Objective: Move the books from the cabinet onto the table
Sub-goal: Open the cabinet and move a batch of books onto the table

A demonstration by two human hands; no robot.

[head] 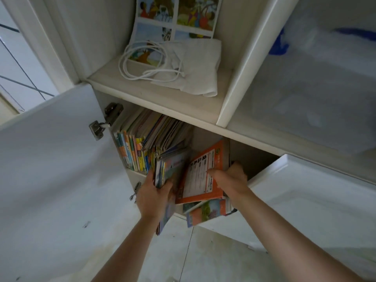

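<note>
A row of thin, colourful books point(140, 143) stands in the lower compartment of the white cabinet point(162, 106), packed toward its left side. My left hand point(154, 192) grips a bundle of these books point(171, 169) at their lower edge, tilted out of the row. My right hand point(232, 180) holds an orange-covered book point(203, 176) with a white panel, thumb on its cover, leaning over other books point(207, 212) that stick out of the compartment's front. The table is not in view.
Both lower cabinet doors stand open: the left door point(50, 159) and the right door point(305, 196). The shelf above holds a picture sheet point(175, 15), a coiled white cable point(146, 62) and a folded white cloth point(199, 64). A frosted door point(315, 78) covers the upper right compartment.
</note>
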